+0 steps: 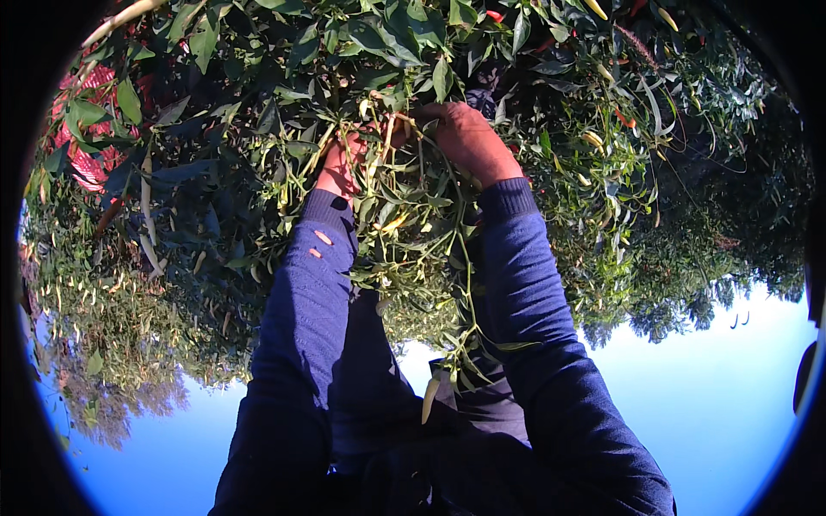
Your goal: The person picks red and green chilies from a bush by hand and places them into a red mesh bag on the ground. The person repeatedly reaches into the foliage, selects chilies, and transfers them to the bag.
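My left hand is in among the stems of a chilli pepper plant, its fingers largely hidden by leaves and pale peppers. From the other side my right hand reaches in with bent fingers, close to the left. Its fingertips are in shadow behind a brownish stem, so what they grip cannot be told. A leafy branch hangs between my forearms, with a pale yellow-green pepper at its end. A yellow pepper shows below the hands.
Dense pepper foliage surrounds both hands. Long pale peppers hang at the left, near red mesh material. An orange-red pepper and yellowish ones are at the right. Dark clothed legs are below.
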The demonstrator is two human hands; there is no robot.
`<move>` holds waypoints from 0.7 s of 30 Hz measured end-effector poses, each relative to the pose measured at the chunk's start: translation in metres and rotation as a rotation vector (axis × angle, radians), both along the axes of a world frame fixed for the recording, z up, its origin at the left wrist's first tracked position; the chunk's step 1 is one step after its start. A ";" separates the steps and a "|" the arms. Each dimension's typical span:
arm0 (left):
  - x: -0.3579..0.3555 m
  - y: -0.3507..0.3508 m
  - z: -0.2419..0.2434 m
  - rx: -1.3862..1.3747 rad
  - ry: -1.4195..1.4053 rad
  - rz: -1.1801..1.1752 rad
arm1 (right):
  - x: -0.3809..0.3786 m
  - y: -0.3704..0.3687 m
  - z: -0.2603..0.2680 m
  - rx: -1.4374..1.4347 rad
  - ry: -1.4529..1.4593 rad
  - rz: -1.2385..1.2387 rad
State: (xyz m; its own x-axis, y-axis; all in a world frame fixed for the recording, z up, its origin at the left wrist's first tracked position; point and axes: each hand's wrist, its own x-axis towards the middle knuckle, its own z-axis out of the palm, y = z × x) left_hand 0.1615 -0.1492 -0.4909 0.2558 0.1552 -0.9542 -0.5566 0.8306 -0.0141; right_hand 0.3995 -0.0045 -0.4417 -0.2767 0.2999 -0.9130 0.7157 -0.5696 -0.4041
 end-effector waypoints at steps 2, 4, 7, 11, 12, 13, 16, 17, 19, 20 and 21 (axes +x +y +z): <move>0.000 0.001 0.002 0.079 0.007 -0.056 | -0.002 0.002 0.002 -0.049 0.014 0.039; -0.001 0.003 0.002 0.127 0.043 -0.177 | -0.003 0.003 0.002 -0.048 0.011 0.055; -0.005 0.002 -0.006 0.009 0.092 -0.333 | -0.004 0.003 0.003 -0.016 0.004 0.065; -0.015 -0.016 -0.024 0.023 -0.032 -0.110 | -0.004 0.000 0.003 0.001 -0.007 0.097; -0.017 -0.021 -0.030 0.075 -0.029 -0.143 | -0.005 -0.001 0.003 0.027 0.010 0.035; -0.018 -0.027 -0.035 0.198 0.003 -0.228 | -0.005 -0.001 0.003 0.058 0.014 0.033; -0.021 -0.037 -0.044 0.416 0.129 -0.441 | -0.005 -0.001 0.001 0.117 -0.062 0.027; -0.022 -0.037 -0.042 0.315 0.099 -0.334 | -0.004 -0.001 0.000 0.145 -0.067 -0.008; -0.023 -0.029 -0.031 -0.056 0.010 -0.185 | -0.003 -0.002 0.000 0.095 -0.117 -0.032; -0.025 -0.024 -0.017 -0.118 -0.038 -0.101 | -0.002 -0.002 0.000 0.140 -0.118 -0.038; -0.023 -0.014 -0.008 -0.058 0.001 -0.178 | -0.002 -0.003 -0.001 0.139 -0.100 -0.037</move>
